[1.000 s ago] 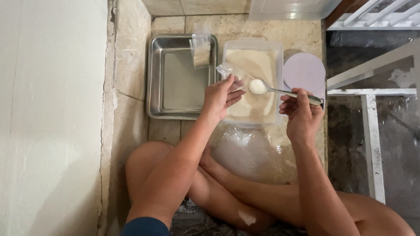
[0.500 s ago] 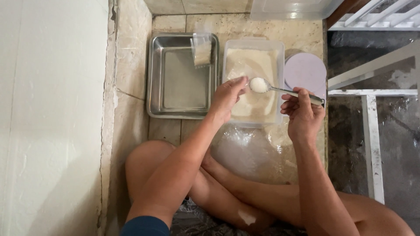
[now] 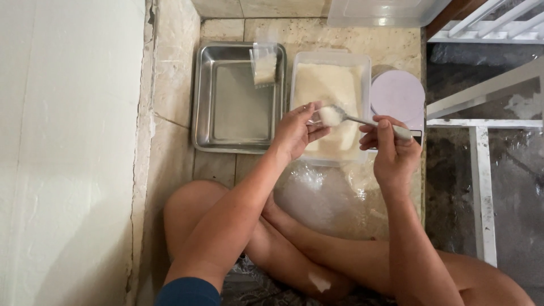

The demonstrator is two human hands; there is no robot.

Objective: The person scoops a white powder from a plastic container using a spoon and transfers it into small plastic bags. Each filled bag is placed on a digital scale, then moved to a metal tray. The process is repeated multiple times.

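My right hand (image 3: 391, 152) holds a metal spoon (image 3: 362, 120) by the handle, its bowl heaped with white powder. My left hand (image 3: 294, 133) pinches a small clear bag (image 3: 313, 115) right at the spoon's bowl; most of the bag is hidden by my fingers. Both hands hover over a clear plastic container (image 3: 330, 85) filled with the same pale powder. To its left lies a square metal tray (image 3: 235, 102), and a small filled bag (image 3: 264, 65) leans at the tray's top right corner.
A round lilac disc (image 3: 398, 95) lies right of the container. Crumpled clear plastic (image 3: 323, 195) lies on the stone floor before my crossed legs. A clear box (image 3: 385, 11) stands at the back, a white wall (image 3: 68, 153) on the left, and white bars (image 3: 481, 187) on the right.
My left hand has closed in on the spoon's bowl, so the small bag, earlier seen above my fingers, now sits at the spoon. My right hand has barely moved.
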